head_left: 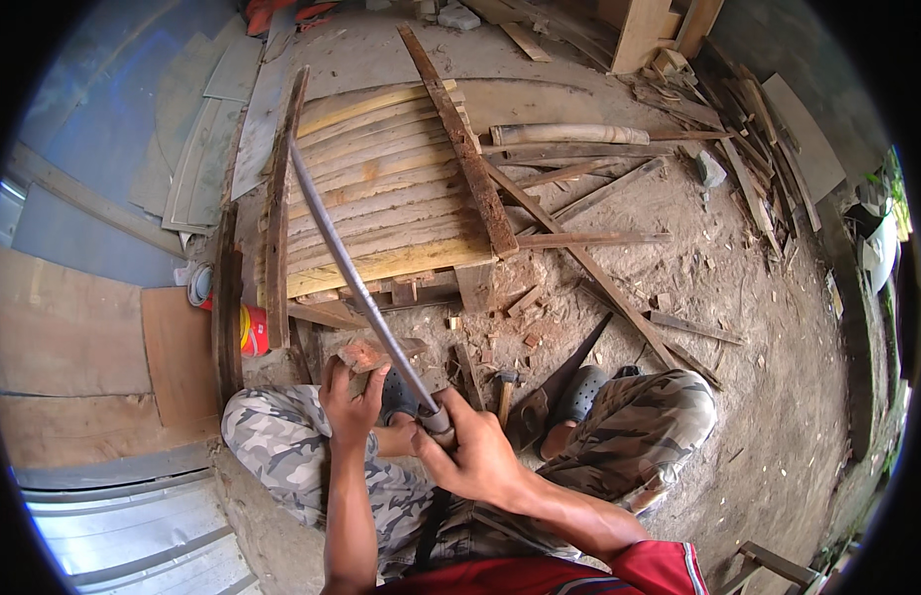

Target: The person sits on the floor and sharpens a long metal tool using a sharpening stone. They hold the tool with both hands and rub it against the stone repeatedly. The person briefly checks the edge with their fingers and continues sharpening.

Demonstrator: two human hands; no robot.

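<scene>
My right hand [477, 448] is wrapped round the handle of a machete [353, 278]. Its long, slightly curved grey blade points up and to the left, crossing in front of a row of wooden boards. My left hand [351, 402] grips a short wood block [363, 355] with a rough reddish-brown end, just left of the blade's base. The blade passes in front of part of the block, so I cannot tell whether they touch. Between my feet lies a hammer [505, 395] with a wooden handle. A dark handsaw blade [571, 363] lies beside my right shoe.
Ahead stands a low stack of pale boards [381, 183], with two long dark beams, one [460, 139] across its right side. Loose planks [599, 278] and chips litter the dirt floor at right. A red bucket [254, 332] stands left, near wall panels [73, 327].
</scene>
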